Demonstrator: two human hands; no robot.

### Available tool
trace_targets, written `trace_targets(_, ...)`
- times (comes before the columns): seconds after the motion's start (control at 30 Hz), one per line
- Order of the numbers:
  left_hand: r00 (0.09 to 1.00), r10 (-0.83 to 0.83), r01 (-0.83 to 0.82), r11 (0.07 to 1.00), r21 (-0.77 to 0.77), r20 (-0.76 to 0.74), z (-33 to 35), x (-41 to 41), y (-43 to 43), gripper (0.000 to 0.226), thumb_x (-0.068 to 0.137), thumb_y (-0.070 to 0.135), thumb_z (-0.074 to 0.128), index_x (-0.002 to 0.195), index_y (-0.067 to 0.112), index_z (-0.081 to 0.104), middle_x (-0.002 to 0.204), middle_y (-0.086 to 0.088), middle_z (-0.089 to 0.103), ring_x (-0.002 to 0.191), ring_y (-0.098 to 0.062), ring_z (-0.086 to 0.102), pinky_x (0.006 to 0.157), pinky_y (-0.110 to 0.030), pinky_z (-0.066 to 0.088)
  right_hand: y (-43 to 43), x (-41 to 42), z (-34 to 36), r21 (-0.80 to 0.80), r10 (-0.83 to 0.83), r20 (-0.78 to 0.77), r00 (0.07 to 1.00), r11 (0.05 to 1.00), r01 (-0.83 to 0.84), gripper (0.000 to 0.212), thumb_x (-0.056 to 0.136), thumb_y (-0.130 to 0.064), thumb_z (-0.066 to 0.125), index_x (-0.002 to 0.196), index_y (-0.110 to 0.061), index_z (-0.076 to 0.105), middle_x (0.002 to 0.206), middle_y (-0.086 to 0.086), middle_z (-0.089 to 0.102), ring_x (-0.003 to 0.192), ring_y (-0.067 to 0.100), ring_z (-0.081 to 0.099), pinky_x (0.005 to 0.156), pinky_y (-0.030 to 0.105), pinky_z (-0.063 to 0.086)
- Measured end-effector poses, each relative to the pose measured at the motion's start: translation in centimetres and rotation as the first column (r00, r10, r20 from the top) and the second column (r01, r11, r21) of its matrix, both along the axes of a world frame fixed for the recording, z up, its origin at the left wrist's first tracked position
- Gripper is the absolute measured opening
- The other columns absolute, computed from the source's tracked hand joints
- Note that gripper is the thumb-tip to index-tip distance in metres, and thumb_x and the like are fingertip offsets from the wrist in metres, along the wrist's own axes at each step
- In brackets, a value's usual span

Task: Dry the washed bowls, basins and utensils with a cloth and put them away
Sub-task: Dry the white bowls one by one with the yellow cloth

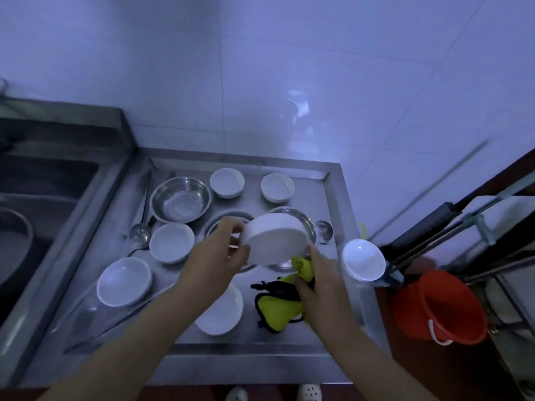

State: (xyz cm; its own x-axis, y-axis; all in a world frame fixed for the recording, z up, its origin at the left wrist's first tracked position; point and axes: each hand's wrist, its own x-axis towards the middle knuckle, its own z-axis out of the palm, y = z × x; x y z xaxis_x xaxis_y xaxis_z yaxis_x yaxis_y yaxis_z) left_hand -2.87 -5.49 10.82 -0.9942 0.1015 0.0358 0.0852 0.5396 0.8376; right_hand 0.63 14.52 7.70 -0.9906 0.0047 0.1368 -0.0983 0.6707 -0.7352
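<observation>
Two hands, one bowl: the underside gets dried.
The left hand grips a tilted white bowl by its rim, base up, above a steel basin. The right hand clutches a yellow-green cloth at the bowl's lower edge. Probably best to turn the bowl against the cloth (inside too).

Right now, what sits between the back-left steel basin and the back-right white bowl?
One upright white bowl stands between the basin and the back-right bowl. The head view shows it.
</observation>
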Motion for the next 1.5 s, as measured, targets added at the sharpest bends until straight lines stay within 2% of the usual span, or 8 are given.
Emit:
trace_targets(0.23, 0.959, -0.262, 0.269, 0.962, 0.047, -0.107, 5.6, -1.1, -1.4, 0.069, 0.073, 0.004, 0.074, 0.124, 0.039, 0.045, 0.114, 0.015, 0.049, 0.101, 0.004, 0.054, 0.078, -0.012, 0.052, 0.1, 0.0, 5.2, -0.008, 0.021, -0.121, 0.992, 1.000, -0.022, 0.061, 0.079, -0.001, 0.060, 0.132, -0.026, 0.044, 0.103, -0.016, 0.052, 0.098, -0.002, 0.043, 0.084, 0.002, 0.029)
trace_targets(0.43, 0.951, -0.255, 0.267, 0.962, 0.048, -0.176, 8.0, -0.7, -0.4, 0.063, 0.065, 0.005, 0.080, 0.105, 0.041, 0.047, 0.113, 0.013, 0.047, 0.104, 0.009, 0.049, 0.075, -0.007, 0.050, 1.1, -0.4, 6.6, -0.122, 0.033, -0.041, 0.999, 0.992, -0.038, 0.072, 0.084, 0.004, 0.061, 0.142, -0.027, 0.032, 0.113, -0.003, 0.050, 0.106, 0.012, 0.048, 0.087, 0.009, 0.036)
trace_targets(0.63, 0.975, -0.134, 0.163, 0.974, 0.159, -0.178, 10.0, 0.2, 1.6, 0.057, 0.062, 0.008, 0.084, 0.099, 0.040, 0.053, 0.105, 0.015, 0.060, 0.099, 0.010, 0.056, 0.070, -0.013, 0.054, 1.3, -0.7, 11.6, -0.475, -0.007, -0.091, 0.996, 0.879, -0.037, 0.047, 0.073, -0.005, 0.053, 0.100, -0.036, 0.032, 0.098, -0.008, 0.045, 0.072, -0.007, 0.050, 0.065, 0.018, 0.044)
trace_targets(0.77, 0.987, -0.046, 0.094, 0.943, 0.320, -0.153, 11.9, 0.6, 4.2, 0.059, 0.045, 0.031, 0.087, 0.099, 0.028, 0.062, 0.092, 0.007, 0.071, 0.087, -0.003, 0.067, 0.072, -0.022, 0.056, -1.1, -0.5, 13.2, -0.277, 0.066, -0.385, 0.920, 0.943, -0.184, 0.043, 0.067, -0.002, 0.049, 0.092, -0.033, 0.032, 0.098, -0.006, 0.038, 0.082, 0.004, 0.046, 0.072, 0.017, 0.040)
trace_targets(0.97, 0.992, 0.063, 0.003, 0.850, 0.527, -0.108, 14.1, 1.4, 6.2, 0.051, 0.042, 0.022, 0.084, 0.090, 0.023, 0.066, 0.085, 0.006, 0.074, 0.080, -0.010, 0.069, 0.068, -0.019, 0.054, 1.9, -0.5, 13.2, 0.230, 0.394, -0.629, 0.670, 0.918, -0.323, 0.044, 0.090, -0.018, 0.051, 0.131, -0.004, 0.048, 0.131, 0.010, 0.052, 0.126, 0.020, 0.044, 0.110, 0.029, 0.030)
trace_targets(1.07, 0.992, 0.060, 0.007, 0.841, 0.540, -0.108, 15.1, 1.9, 7.2, 0.056, 0.034, 0.032, 0.080, 0.087, 0.019, 0.068, 0.082, 0.000, 0.075, 0.076, -0.014, 0.068, 0.069, -0.025, 0.057, 4.9, -2.4, 13.4, 0.461, 0.526, -0.668, 0.527, 0.848, -0.262, 0.033, 0.102, -0.024, 0.041, 0.125, -0.004, 0.053, 0.119, 0.015, 0.062, 0.112, 0.027, 0.055, 0.102, 0.037, 0.041)
trace_targets(1.2, 0.994, 0.037, 0.023, 0.850, 0.526, -0.104, 16.3, 1.9, 7.8, 0.059, 0.032, 0.029, 0.079, 0.088, 0.015, 0.067, 0.077, 0.000, 0.073, 0.071, -0.015, 0.067, 0.067, -0.031, 0.057, 8.9, -5.1, 14.8, 0.742, 0.725, -0.545, 0.422, 0.651, -0.161, 0.027, 0.093, -0.009, 0.060, 0.117, 0.002, 0.062, 0.115, 0.016, 0.063, 0.110, 0.033, 0.056, 0.102, 0.044, 0.040)
trace_targets(1.5, 0.988, 0.070, 0.028, 0.798, 0.602, -0.139, 17.8, 1.5, 11.1, 0.036, 0.056, 0.009, 0.072, 0.090, 0.012, 0.065, 0.072, 0.003, 0.071, 0.065, -0.007, 0.065, 0.058, -0.019, 0.052, 5.5, -3.0, 14.9, 0.310, 0.395, -0.769, 0.503, 0.918, -0.247, 0.042, 0.091, -0.003, 0.051, 0.132, -0.002, 0.042, 0.134, 0.018, 0.052, 0.128, 0.025, 0.044, 0.110, 0.033, 0.033)
